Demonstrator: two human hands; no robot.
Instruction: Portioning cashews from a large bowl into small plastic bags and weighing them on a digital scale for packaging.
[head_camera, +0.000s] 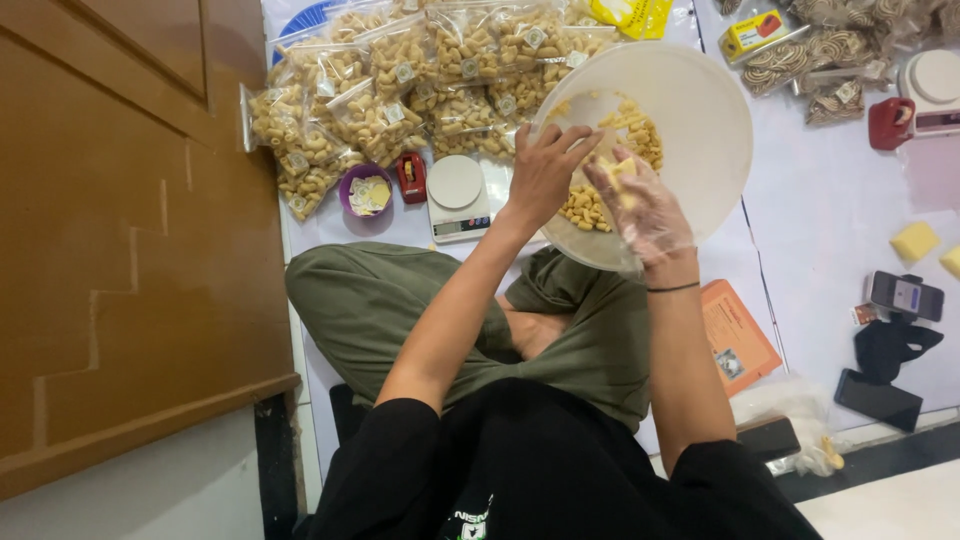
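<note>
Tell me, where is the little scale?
The scale sits on the floor just left of the bowl, beside the left hand, below the snack bags.

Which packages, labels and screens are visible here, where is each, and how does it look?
Snack bags: clear, small pale labels, heaped at top.
Scale: white, dark display strip, left of white bowl.
Phone: lit screen, right side.
Orange packet: flat, beside right forearm.
</note>
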